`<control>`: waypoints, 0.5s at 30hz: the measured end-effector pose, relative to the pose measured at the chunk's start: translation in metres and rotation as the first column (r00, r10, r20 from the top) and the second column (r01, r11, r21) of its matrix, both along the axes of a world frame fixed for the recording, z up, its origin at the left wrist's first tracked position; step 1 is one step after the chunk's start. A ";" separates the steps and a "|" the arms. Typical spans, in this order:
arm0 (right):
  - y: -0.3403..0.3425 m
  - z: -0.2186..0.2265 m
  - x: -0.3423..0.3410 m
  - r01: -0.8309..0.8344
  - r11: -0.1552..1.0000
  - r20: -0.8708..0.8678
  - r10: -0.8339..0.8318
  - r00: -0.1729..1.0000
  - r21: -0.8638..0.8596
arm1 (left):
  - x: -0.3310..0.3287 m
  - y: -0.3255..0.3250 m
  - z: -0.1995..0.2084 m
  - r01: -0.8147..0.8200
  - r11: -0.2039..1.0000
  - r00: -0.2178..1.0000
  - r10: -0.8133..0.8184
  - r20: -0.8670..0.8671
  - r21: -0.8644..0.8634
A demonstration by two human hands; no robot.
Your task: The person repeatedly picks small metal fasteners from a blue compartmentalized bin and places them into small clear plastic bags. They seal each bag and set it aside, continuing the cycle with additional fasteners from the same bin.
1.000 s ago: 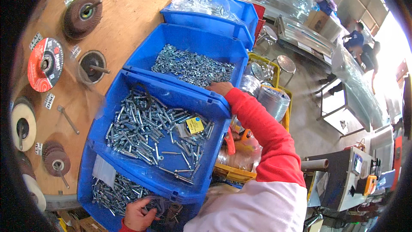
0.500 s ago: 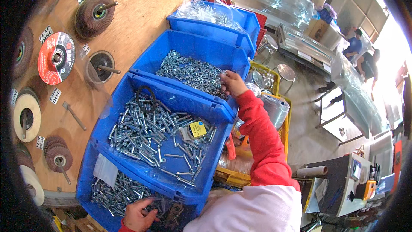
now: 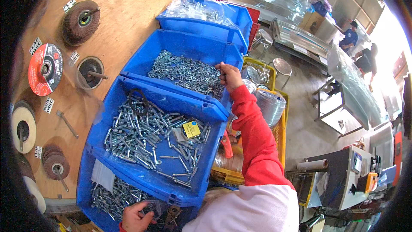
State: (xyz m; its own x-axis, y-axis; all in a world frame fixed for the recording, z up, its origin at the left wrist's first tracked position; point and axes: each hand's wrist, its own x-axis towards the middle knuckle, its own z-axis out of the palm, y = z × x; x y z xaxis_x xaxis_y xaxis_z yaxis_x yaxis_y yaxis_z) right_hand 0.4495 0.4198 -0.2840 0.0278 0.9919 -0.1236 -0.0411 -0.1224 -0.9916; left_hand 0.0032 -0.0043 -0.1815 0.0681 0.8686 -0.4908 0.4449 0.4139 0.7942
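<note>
My right hand is over the right side of a blue bin full of small metal nuts. Its fingers are pinched together, and whatever they hold is too small to name. Low in the view, my left hand grips a small clear plastic bag with dark bits showing through it. That hand is over the nearest blue bin, which holds many thin bolts. Between the two hands, a middle blue bin contains anchor bolts, a yellow-labelled packet and a black ring.
A wooden board on the left carries flap discs and a red-and-black cutting disc on pegs. Yellow crates with wrapped rolls stand right of the bins. Farther right are stools, a desk and two people.
The view has shifted slightly, so the board and bins appear farther left. My right hand has turned a little with fingers still pinched. More of the clear bag shows at my left hand.
</note>
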 end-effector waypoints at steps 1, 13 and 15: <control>0.008 0.002 -0.003 -0.005 1.000 0.289 -0.003 0.957 0.027 | -0.002 -0.001 -0.002 0.007 1.000 1.000 -0.007 -0.011 -0.002; 0.028 -0.011 -0.019 -0.018 0.999 0.975 0.033 0.221 -0.030 | 0.003 0.000 0.002 0.023 1.000 0.999 -0.022 0.033 -0.011; 0.034 -0.015 -0.006 -0.166 0.984 0.912 0.009 0.409 0.065 | 0.004 0.003 0.003 0.084 0.995 0.997 -0.083 -0.005 0.049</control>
State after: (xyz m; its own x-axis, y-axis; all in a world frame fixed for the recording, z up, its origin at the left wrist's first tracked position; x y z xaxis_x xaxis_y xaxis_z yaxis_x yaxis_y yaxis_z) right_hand 0.4432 0.4537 -0.2994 -0.0429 0.9983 0.0398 0.8930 0.0562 -0.4465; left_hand 0.0068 -0.0018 -0.1783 0.1398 0.8832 -0.4476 0.4788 0.3354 0.8113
